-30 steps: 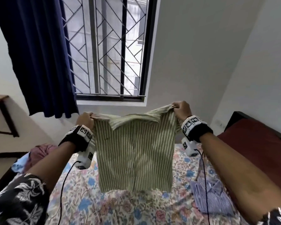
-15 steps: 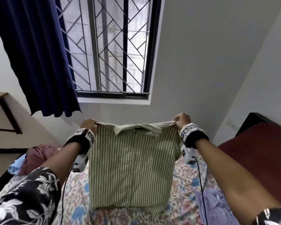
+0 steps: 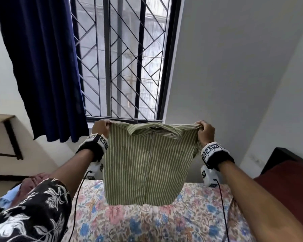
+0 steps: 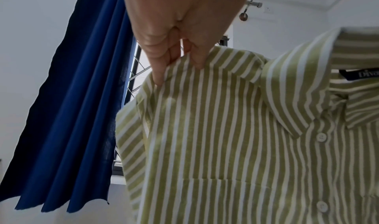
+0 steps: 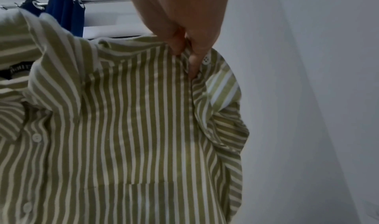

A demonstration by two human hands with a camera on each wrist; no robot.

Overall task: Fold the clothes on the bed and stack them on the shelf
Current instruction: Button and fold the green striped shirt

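A black sleeve with a white leaf print (image 3: 23,212) is seen nearest, at the lower left of the head view, and two bare forearms are stretched forward from it and from the lower right. Beneath them a bed covered by a cream sheet with pink and blue flowers (image 3: 147,222) is spread out, with a dark red cover (image 3: 285,186) lying at its right side and a bundle of pink and pale blue cloth (image 3: 27,182) at its left edge. Black wrist bands with white coded tags (image 3: 215,152) are worn on both arms.

Above the bed a short-sleeved shirt of green and white vertical stripes (image 3: 147,165) is held up by its shoulders, buttoned front toward the person, collar uppermost, its hem hanging free of the sheet. The shirt's left shoulder is pinched between thumb and curled fingers by the left hand (image 3: 101,127); the right shoulder is gripped in the same narrow pinch by the right hand (image 3: 205,131). A dark label inside the collar (image 4: 361,74) is shown in the left wrist view.

Beyond the shirt a window with a black diagonal grille (image 3: 122,58) is set in a white wall, and a dark blue curtain (image 3: 42,67) is hung at its left. A wooden shelf on a black bracket (image 3: 2,119) is fixed at far left.
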